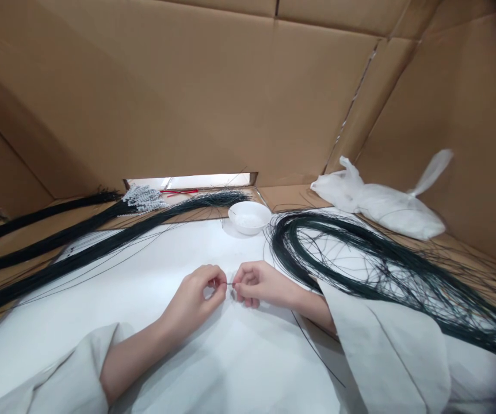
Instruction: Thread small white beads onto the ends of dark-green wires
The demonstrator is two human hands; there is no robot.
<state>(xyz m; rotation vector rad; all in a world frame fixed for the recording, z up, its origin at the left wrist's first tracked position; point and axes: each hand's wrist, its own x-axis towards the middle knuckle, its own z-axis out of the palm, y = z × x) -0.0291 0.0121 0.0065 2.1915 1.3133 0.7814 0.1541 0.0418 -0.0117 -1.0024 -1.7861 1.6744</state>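
While cardboard walls (213, 86) enclose the workspace on every side, a white sheet (153, 270) covers the table. A large tangled loop of dark green wire (360, 259) lies to the right, partly over the person's right sleeve, and straighter wire bundles (79, 241) stretch away left. Behind sit a white plastic bag (381, 204) and a small white bowl (249, 217). At the centre, the left hand (198, 296) and right hand (256, 284) nearly meet, each pinching a single thin wire (229, 283) between thumb and forefinger, remaining fingers curled in. Any bead at the tip is too small to tell. Doing this well probably means gripping close to the wire's end and keeping both hands resting steadily on the sheet.
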